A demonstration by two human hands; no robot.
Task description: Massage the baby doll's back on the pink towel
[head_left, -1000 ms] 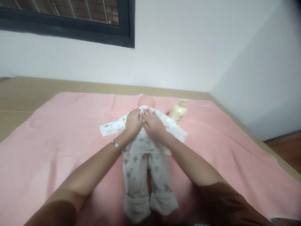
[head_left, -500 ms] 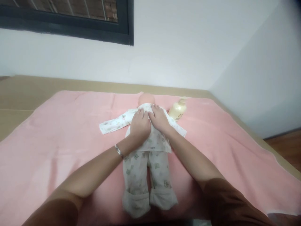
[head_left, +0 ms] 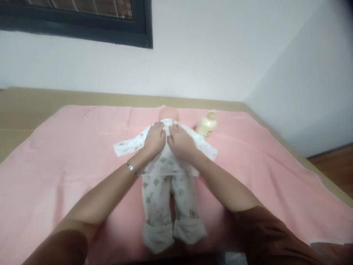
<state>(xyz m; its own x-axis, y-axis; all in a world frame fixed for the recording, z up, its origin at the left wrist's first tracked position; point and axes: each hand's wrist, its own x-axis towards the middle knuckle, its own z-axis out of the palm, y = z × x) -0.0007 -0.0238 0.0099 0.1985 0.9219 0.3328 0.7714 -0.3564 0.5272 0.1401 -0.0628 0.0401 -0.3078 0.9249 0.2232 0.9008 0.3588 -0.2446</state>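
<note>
A baby doll (head_left: 168, 113) lies stretched out on a pink blanket, its bald head pointing away from me. It wears a white patterned top (head_left: 165, 163) with both sleeves spread out, and matching trousers (head_left: 157, 206) with turned-up cuffs. My left hand (head_left: 155, 138) rests flat on the left side of the doll's upper back or chest, fingers stretched toward its head. Mirroring it on the right, my right hand (head_left: 180, 140) lies flat on the cloth with fingers extended. A narrow strip of the top shows between the two hands. Neither hand grips anything.
A cream pump bottle (head_left: 206, 126) stands on the pink blanket (head_left: 91, 154) to the right of the doll's head. The blanket covers a tan surface (head_left: 30, 105) that meets a white wall (head_left: 209, 51). A dark-framed window (head_left: 142, 33) is at upper left.
My hands have moved apart, the left one sliding left toward the doll's shoulder, leaving a wider gap over the middle of the top. The view has shifted slightly.
</note>
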